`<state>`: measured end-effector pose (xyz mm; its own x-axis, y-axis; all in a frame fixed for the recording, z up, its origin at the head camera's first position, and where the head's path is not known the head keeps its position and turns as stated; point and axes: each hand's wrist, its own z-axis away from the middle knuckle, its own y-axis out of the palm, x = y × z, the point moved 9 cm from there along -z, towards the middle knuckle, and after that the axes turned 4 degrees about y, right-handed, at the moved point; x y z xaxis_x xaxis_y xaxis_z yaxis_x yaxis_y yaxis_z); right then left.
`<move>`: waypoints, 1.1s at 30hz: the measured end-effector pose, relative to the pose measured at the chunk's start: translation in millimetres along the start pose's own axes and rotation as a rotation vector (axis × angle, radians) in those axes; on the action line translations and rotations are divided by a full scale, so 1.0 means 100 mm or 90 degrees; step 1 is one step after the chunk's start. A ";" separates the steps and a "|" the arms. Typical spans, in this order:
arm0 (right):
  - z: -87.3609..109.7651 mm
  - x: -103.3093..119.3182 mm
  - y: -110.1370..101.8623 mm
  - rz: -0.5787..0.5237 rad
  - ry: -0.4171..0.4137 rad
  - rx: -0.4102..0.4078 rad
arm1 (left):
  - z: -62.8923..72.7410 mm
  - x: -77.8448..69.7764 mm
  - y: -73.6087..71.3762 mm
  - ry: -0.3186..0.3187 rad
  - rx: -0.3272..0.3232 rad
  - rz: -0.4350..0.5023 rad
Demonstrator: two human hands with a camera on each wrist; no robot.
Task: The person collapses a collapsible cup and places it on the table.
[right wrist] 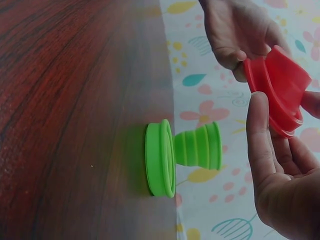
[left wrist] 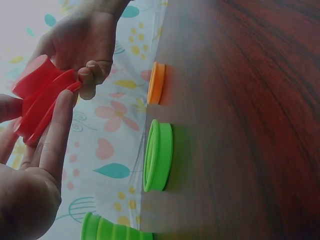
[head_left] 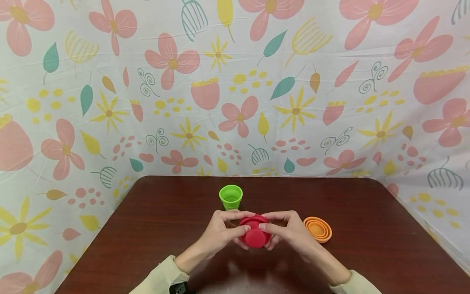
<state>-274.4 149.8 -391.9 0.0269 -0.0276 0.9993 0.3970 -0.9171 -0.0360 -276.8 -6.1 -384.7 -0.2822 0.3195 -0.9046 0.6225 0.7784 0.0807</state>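
Observation:
Between both hands is a red collapsible silicone cup [head_left: 256, 232], partly unfolded, its round base turned toward the head camera. My left hand [head_left: 222, 230] grips one side, thumb on the base side and fingers at the rim. On the opposite side, my right hand [head_left: 290, 232] holds it the same way. The wrist views show the cup [left wrist: 47, 97] raised above the table, its folds stepped. Beyond the hands a green collapsible cup [head_left: 231, 196] stands extended on the table. A second green cup [right wrist: 161, 159], folded flat, shows in both wrist views; in the head view it is hidden.
A folded orange collapsible cup [head_left: 317, 229] lies on the dark wooden table [head_left: 165, 212], right of the hands. Behind the table's far edge hangs a floral cloth [head_left: 257, 143], which also runs along both sides. A dark watch [head_left: 178, 288] is at the left wrist.

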 end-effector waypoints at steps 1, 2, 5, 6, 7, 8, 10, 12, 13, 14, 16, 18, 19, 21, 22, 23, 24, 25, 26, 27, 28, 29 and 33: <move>0.00 0.00 0.00 0.000 -0.002 0.002 | 0.00 0.00 0.00 -0.001 -0.002 -0.004; 0.00 0.00 0.00 0.001 0.000 0.003 | 0.00 0.00 -0.01 -0.002 -0.004 -0.008; 0.00 -0.01 0.00 -0.001 0.003 0.004 | 0.00 0.00 -0.02 -0.007 -0.012 -0.019; 0.01 -0.01 0.00 -0.003 0.005 0.005 | 0.00 0.00 -0.03 -0.009 -0.014 -0.023; 0.01 -0.02 -0.01 -0.004 0.006 0.005 | 0.00 0.00 -0.04 -0.012 -0.017 -0.028; 0.01 -0.03 -0.01 -0.005 0.011 0.002 | 0.00 0.00 -0.05 -0.013 -0.021 -0.034; 0.01 -0.04 -0.02 -0.006 0.013 0.001 | 0.00 0.00 -0.06 -0.012 -0.026 -0.044; 0.01 -0.05 -0.02 -0.008 0.015 0.002 | 0.00 0.00 -0.07 -0.011 -0.032 -0.056; 0.00 -0.05 -0.02 -0.009 0.015 0.002 | 0.00 0.00 -0.08 -0.009 -0.035 -0.061; 0.00 -0.05 -0.01 -0.010 0.014 0.002 | -0.01 -0.01 -0.08 -0.003 -0.036 -0.064; 0.00 -0.05 -0.01 -0.010 0.012 0.003 | -0.01 -0.02 -0.08 0.005 -0.039 -0.067; 0.00 -0.05 -0.01 -0.010 0.010 0.003 | -0.01 -0.03 -0.08 0.011 -0.043 -0.074; 0.00 -0.05 -0.01 -0.010 0.010 0.002 | -0.01 -0.03 -0.08 0.013 -0.045 -0.079; 0.00 -0.05 -0.01 -0.007 0.009 0.001 | -0.01 -0.03 -0.08 0.014 -0.048 -0.087; 0.00 -0.05 -0.01 -0.005 0.008 0.000 | -0.01 -0.03 -0.08 0.012 -0.050 -0.092; 0.00 -0.05 -0.01 -0.004 0.007 -0.001 | -0.01 -0.03 -0.08 0.010 -0.050 -0.092; 0.00 -0.04 -0.01 -0.002 0.005 -0.002 | -0.01 -0.03 -0.07 0.008 -0.051 -0.093; 0.00 -0.04 -0.01 0.000 0.003 -0.004 | -0.01 -0.03 -0.07 0.005 -0.051 -0.093; 0.00 -0.03 0.00 0.002 0.000 -0.005 | -0.01 -0.03 -0.07 0.003 -0.051 -0.092; 0.00 -0.03 0.00 0.005 -0.003 -0.006 | -0.01 -0.03 -0.07 0.000 -0.051 -0.089; -0.01 -0.03 0.00 0.007 -0.005 -0.007 | -0.01 -0.03 -0.06 -0.002 -0.050 -0.088; -0.01 -0.03 0.01 0.008 -0.006 -0.008 | -0.01 -0.02 -0.06 -0.005 -0.049 -0.087; -0.01 -0.02 0.02 0.006 -0.009 -0.007 | -0.01 0.00 -0.07 -0.011 -0.055 -0.086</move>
<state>-274.3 148.2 -394.2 0.0440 -0.0303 0.9986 0.3861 -0.9214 -0.0450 -281.9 -11.6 -384.8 -0.3468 0.1998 -0.9164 0.5139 0.8578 -0.0075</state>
